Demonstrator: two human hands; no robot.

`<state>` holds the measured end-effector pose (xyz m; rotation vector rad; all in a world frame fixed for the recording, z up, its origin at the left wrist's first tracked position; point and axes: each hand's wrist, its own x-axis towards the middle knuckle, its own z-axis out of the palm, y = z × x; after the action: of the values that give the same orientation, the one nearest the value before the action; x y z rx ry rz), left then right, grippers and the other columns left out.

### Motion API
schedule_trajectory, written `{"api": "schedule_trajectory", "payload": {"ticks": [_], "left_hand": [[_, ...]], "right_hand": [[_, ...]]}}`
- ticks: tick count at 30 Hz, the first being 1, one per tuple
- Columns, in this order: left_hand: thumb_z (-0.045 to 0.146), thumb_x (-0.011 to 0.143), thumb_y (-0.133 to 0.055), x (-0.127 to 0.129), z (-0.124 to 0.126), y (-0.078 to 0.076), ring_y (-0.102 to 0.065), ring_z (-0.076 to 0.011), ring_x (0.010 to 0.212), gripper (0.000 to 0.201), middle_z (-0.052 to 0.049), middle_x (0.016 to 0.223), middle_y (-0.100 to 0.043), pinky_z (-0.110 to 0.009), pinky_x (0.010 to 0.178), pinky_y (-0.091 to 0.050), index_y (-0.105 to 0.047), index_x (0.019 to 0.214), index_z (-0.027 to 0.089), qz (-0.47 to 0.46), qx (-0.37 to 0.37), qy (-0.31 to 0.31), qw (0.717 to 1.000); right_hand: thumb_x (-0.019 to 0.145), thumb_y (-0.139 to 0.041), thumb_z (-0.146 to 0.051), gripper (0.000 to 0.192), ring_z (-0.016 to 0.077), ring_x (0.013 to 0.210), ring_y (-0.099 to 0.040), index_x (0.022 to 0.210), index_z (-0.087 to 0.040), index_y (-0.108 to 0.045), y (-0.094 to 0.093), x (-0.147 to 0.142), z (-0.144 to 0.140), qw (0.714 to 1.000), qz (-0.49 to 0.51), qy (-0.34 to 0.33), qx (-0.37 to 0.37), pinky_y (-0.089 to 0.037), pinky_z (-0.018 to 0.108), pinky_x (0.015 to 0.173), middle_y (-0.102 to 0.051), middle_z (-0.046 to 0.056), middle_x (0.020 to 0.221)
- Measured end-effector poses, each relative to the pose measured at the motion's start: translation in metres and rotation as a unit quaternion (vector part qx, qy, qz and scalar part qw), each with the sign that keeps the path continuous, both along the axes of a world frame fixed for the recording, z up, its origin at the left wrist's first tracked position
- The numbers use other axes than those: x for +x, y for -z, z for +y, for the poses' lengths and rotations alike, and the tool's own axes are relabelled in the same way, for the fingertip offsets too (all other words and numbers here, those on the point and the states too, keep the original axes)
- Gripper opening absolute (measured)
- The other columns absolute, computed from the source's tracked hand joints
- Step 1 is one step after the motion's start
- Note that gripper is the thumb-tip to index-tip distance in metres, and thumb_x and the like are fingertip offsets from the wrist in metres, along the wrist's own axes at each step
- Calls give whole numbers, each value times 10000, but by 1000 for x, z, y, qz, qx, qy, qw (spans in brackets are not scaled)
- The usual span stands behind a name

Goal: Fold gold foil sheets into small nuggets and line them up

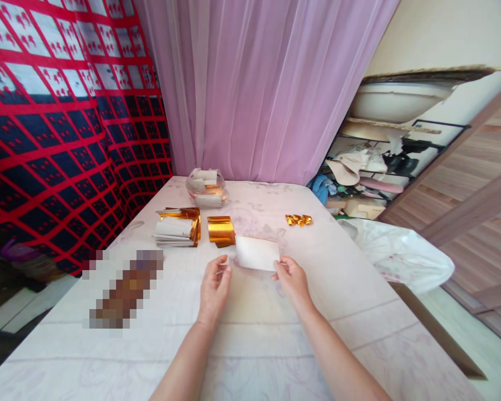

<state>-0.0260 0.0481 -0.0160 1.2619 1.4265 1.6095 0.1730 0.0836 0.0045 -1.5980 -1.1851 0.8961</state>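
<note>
Between the thumb and fingers of my right hand is the lower right corner of a paper sheet, its white side facing me. My left hand is just left of the sheet, fingers apart and holding nothing. Beyond it lie a few gold foil sheets, shiny side up and slightly curled. Further left sits a thick stack of foil-backed paper, partly white side up and partly gold. Several small folded gold foil pieces lie in a row toward the back right.
A clear plastic bag with more white and gold sheets stands at the table's back. A pixelated brown patch covers something at left. A white plastic bag hangs by the right edge, near a loaded shelf.
</note>
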Motion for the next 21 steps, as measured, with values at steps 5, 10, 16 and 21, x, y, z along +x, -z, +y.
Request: {"api": "schedule_trajectory", "payload": {"ticks": [5, 10, 16, 21], "left_hand": [[247, 848, -569, 17, -17, -2, -509, -271, 1239, 446, -97, 1333, -579, -490, 1050, -385, -553, 1293, 248, 336, 90, 136, 928], [132, 827, -547, 30, -26, -2, -351, -290, 1385, 645, -88, 1502, -417, -527, 1081, -340, -392, 1440, 261, 445, 77, 167, 877], [125, 849, -534, 30, -23, 1, -398, -290, 1358, 602, -97, 1479, -450, -506, 1062, -373, -424, 1424, 261, 454, 66, 153, 875], [142, 868, -536, 29, -22, -1, -448, -293, 1320, 537, -85, 1453, -486, -507, 1034, -400, -491, 1379, 302, 461, 69, 150, 872]], "right_hand": [[663, -573, -508, 354, 196, 505, -655, 834, -200, -601, 8, 8, -19, 998, 45, 10, -31, -474, 281, 522, -722, 35, 635], [665, -594, -503, 322, 178, 521, -642, 769, -198, -592, 5, 0, -38, 992, 115, -31, -48, -481, 276, 555, -730, 42, 668], [697, -611, -428, 244, 137, 564, -626, 687, -185, -619, -5, 3, -42, 979, 113, -131, -104, -372, 212, 473, -726, 29, 714], [740, -590, -479, 337, 135, 598, -618, 738, -160, -701, -10, 12, -43, 957, 75, -236, -150, -339, 210, 475, -739, 60, 758]]}}
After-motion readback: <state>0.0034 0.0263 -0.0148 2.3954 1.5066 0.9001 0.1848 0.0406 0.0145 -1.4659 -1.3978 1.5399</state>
